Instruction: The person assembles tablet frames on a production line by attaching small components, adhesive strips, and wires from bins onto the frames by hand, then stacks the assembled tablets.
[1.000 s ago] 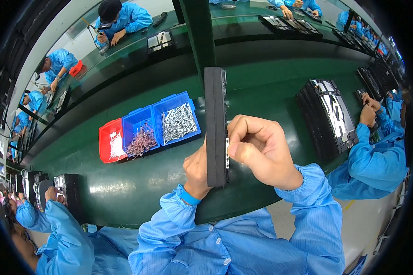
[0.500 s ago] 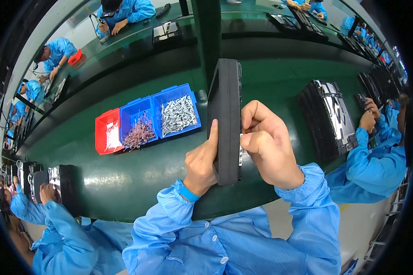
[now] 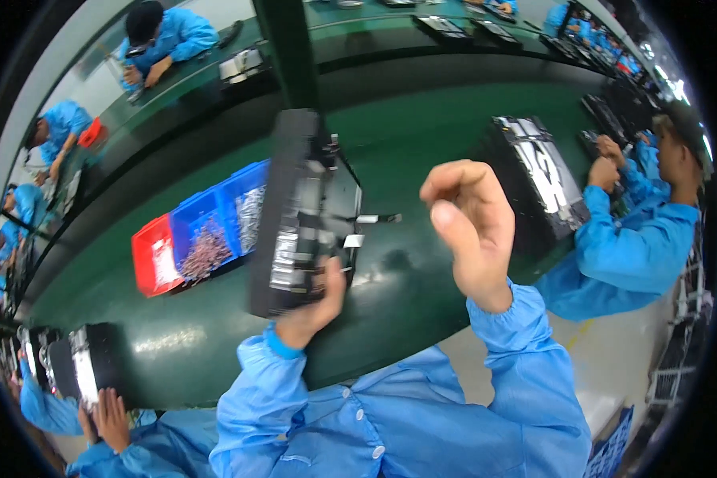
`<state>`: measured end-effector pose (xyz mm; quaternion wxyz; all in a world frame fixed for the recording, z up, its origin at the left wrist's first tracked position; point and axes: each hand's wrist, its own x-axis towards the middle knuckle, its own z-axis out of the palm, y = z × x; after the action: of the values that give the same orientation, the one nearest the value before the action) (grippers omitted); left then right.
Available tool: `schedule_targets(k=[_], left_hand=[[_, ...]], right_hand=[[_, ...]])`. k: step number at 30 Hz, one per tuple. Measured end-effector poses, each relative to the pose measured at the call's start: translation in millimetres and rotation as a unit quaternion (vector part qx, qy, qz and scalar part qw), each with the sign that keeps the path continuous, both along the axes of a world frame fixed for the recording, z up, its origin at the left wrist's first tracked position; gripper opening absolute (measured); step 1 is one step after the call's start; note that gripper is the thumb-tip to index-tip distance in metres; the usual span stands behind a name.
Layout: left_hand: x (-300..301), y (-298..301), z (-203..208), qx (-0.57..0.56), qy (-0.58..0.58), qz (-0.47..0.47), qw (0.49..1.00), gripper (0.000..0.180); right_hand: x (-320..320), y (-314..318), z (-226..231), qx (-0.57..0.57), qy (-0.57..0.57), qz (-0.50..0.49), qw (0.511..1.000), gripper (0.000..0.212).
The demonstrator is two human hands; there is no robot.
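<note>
A dark green workbench (image 3: 215,319) with a glossy, smooth top curved across the frame. Left of centre, a thick black rectangular casing (image 3: 283,183) stood tilted above it, one broad side matte and foam-like, its edge lined with blurred silver and white fittings. At right of centre lay a stack of similar black units (image 3: 534,171), topped with shiny pale strips. Work on the held casing looked partway: fittings already sat along its edge, while a thin part stuck out, seemingly unsettled. Whether the stacked units were finished or waiting could not be told.

Left of the casing sat two blue plastic bins and a red bin (image 3: 146,259), all stocked, so plenty seemed left to use. The right hand (image 3: 478,223), right of centre, was released, its fingers loosely curled around nothing visible. The left hand (image 3: 319,307) grasped the casing's lower end.

Smallest were the bins' silvery metal pieces (image 3: 249,215), tangled pinkish pieces (image 3: 205,248) and slim white pieces (image 3: 165,267), and the casing's narrow dark-tipped tab (image 3: 378,218).
</note>
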<state>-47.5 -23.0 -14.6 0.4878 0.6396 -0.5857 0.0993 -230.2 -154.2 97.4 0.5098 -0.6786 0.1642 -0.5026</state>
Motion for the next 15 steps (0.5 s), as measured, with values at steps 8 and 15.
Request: schedule_targets(k=[8, 15], left_hand=[[-24.0, 2.3, 50.3, 0.147, 0.67, -0.239, 0.687, 0.038], [2.9, -2.8, 31.6, 0.358, 0.497, -0.22, 0.76, 0.064]], right_hand=[[-70.5, 10.7, -38.5, 0.273, 0.176, 0.154, 0.933, 0.045], [-199.4, -68.1, -14.3, 0.225, 0.132, -0.272, 0.926, 0.057]])
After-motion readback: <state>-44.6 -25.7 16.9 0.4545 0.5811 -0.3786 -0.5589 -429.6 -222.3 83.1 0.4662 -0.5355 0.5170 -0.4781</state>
